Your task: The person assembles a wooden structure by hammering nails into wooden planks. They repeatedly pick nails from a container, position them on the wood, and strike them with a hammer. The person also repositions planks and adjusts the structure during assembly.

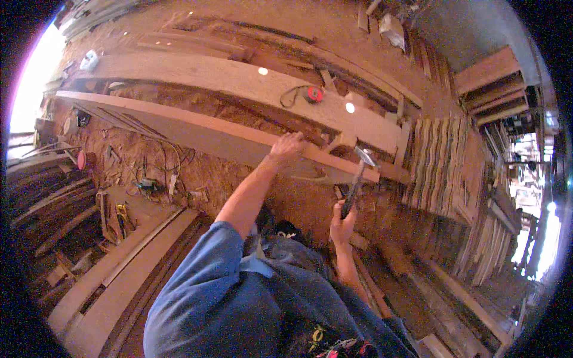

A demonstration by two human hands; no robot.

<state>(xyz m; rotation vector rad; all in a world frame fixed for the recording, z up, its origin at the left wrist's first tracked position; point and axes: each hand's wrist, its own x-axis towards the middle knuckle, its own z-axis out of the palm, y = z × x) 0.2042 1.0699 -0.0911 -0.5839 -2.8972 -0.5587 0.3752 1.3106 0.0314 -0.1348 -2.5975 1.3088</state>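
Observation:
My right hand (343, 222) is wrapped around the dark handle of a hammer (357, 179). Its metal head is raised over the right end of a long wooden board (209, 126) standing on edge. Farther left on that board's top edge rests my left hand (287, 147), its fingers bent over the far side; the fingertips are partly hidden. A wide flat plank (197, 68) lies beyond the board, with short wood pieces (340, 142) between the two near the hammer. On the plank sits a red tape measure (314, 94) with a dark strap.
Stacked rough boards (439, 161) stand to the right. A green power tool (148, 185) with a cable lies on the dusty ground at left. Long planks (128, 268) stretch along the lower left, and more timber (453, 292) lies at lower right.

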